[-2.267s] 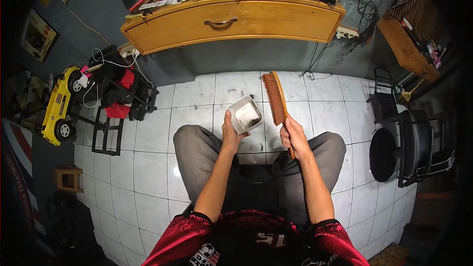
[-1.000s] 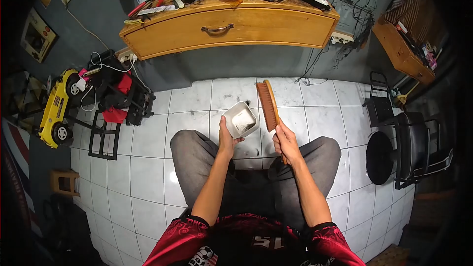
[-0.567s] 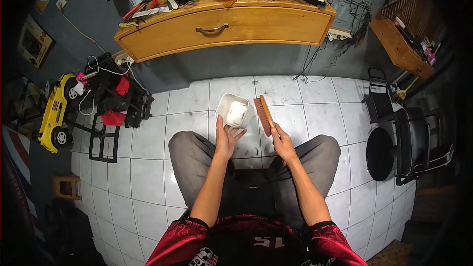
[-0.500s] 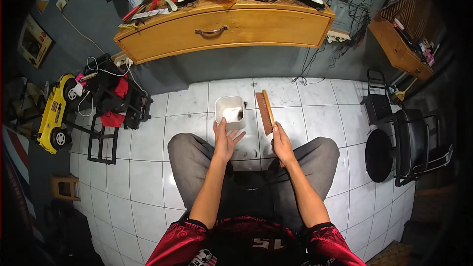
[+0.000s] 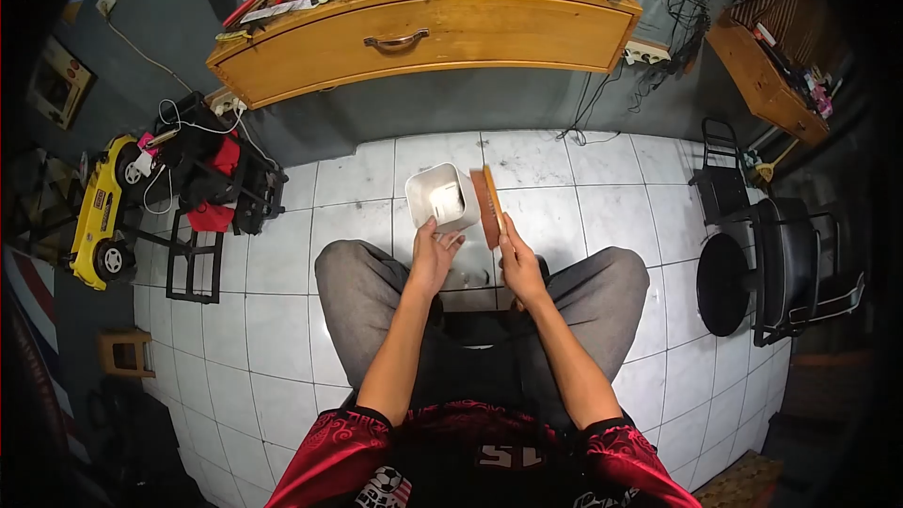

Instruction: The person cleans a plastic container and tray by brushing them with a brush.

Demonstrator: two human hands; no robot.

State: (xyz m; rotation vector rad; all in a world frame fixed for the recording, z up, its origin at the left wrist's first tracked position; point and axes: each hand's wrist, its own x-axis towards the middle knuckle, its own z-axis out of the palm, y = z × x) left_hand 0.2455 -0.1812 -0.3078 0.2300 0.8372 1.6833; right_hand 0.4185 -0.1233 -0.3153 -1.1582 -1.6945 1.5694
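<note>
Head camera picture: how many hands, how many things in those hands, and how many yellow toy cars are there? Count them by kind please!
Hands: 2 (left hand, right hand)
Brushes held: 1 (wooden brush)
Containers held: 1 (white container)
Yellow toy cars: 1 (yellow toy car)
Total: 5

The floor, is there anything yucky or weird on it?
Yes: dark smudges mark the white floor tiles around the white tub in the left hand. They look odd against the pale tiles; I can't tell what they are.
</note>
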